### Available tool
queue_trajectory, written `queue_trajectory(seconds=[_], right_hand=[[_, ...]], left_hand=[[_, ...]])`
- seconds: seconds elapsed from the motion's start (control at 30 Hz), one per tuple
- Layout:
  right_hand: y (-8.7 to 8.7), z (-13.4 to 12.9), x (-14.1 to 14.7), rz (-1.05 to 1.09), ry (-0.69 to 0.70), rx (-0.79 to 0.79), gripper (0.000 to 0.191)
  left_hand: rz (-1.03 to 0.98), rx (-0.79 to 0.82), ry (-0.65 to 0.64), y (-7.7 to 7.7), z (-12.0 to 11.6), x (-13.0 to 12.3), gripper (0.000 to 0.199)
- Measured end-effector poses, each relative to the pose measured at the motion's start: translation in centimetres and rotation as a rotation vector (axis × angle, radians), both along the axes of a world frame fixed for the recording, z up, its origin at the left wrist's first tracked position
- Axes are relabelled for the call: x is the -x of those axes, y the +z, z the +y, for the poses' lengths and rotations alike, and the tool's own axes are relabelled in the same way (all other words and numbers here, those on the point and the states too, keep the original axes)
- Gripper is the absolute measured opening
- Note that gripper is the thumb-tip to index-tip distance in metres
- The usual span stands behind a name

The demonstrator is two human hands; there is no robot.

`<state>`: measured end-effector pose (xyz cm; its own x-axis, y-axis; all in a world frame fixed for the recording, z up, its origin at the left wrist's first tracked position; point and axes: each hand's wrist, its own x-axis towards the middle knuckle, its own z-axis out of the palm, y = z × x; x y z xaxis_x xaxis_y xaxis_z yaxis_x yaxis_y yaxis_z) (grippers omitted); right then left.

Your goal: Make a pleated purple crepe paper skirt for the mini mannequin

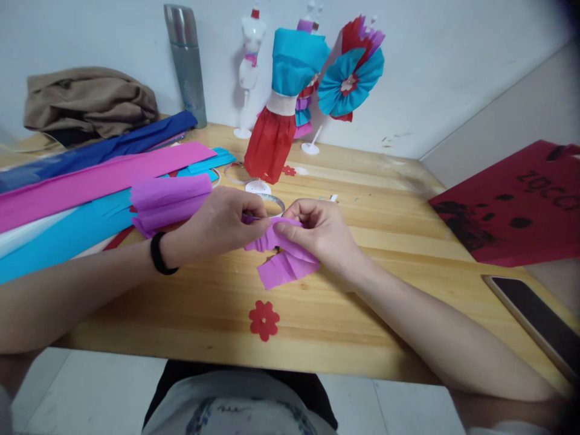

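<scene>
A strip of purple crepe paper (pixel 287 270) is pinched between the thumbs and fingers of both my hands above the table. My left hand (pixel 222 220), with a black band on its wrist, is closed on the gathered left part. My right hand (pixel 321 232) grips the strip a little to the right, and its loose end folds down toward me. Just behind my fingertips is a thin pale ring (pixel 277 200), partly hidden; I cannot tell whether it touches the paper. A red paper flower (pixel 264 321) lies flat on the wood nearer to me.
Crepe paper in pink (pixel 113 178), blue and purple lies at left, before a brown cloth (pixel 90 103) and a flask (pixel 185 66). Small mannequins stand behind, one in a blue and red paper dress (pixel 274 142). At right are a red bag (pixel 512 205) and a phone (pixel 534 320).
</scene>
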<state>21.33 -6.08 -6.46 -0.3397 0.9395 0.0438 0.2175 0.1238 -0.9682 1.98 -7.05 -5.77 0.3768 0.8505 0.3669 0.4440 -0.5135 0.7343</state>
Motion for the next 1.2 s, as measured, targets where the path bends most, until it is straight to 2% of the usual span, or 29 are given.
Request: queue_trajectory(seconds=[0.13, 0.5, 0.8, 1.0, 1.2], right_hand=[[0.05, -0.19, 0.08, 0.010, -0.007, -0.011, 0.021], [-0.27, -0.40, -0.08, 0.049, 0.084, -0.083, 0.017], [-0.24, -0.35, -0.05, 0.006, 0.037, -0.113, 0.020], [-0.07, -0.19, 0.02, -0.005, 0.010, -0.113, 0.022], [-0.16, -0.11, 0.03, -0.023, 0.002, -0.087, 0.021]], left_hand=[[0.030, -0.015, 0.028, -0.05, 0.03, -0.02, 0.027], [0.088, -0.061, 0.033, -0.09, -0.11, -0.13, 0.026], [0.103, -0.122, 0.034, -0.08, -0.16, -0.11, 0.025], [0.128, -0.095, 0.031, 0.40, -0.51, -0.22, 0.029], [0.127, -0.097, 0.024, 0.26, -0.58, -0.15, 0.027]])
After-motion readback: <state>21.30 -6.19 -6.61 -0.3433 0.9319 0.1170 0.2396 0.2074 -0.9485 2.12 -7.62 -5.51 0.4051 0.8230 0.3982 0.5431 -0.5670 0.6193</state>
